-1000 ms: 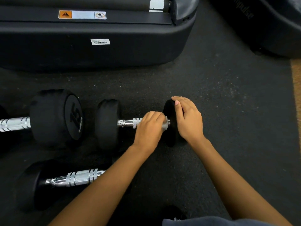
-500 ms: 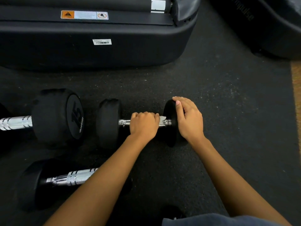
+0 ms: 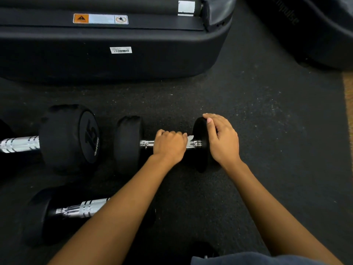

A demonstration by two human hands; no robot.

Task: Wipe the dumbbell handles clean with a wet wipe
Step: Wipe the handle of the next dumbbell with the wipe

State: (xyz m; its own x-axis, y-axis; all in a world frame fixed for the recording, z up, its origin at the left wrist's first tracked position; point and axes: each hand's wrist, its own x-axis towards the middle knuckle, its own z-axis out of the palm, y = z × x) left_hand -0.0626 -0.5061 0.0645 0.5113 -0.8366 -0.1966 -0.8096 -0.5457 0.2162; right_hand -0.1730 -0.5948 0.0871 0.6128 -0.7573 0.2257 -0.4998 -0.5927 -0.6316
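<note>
The dumbbell [image 3: 129, 146] lies near the middle of the dark speckled floor [image 3: 267, 131]. It has two black rubber heads joined by a ringed chrome handle [image 3: 146, 144]. The left hand [image 3: 170, 148] is wrapped round the handle, and a white wipe [image 3: 190, 139] peeks out of the fist. The right hand [image 3: 222, 138] holds the right head, fingers bent over its rim. A bigger dumbbell [image 3: 68, 138] toward the left edge reads "15". The machine [image 3: 152, 60] at the far edge carries an orange warning sticker [image 3: 100, 18] and a barcode label [image 3: 120, 50].

Open floor [image 3: 277, 140] to the right; big dumbbell [image 3: 68, 138] and nearer dumbbell [image 3: 84, 207] close left, machine base [image 3: 152, 60] beyond
</note>
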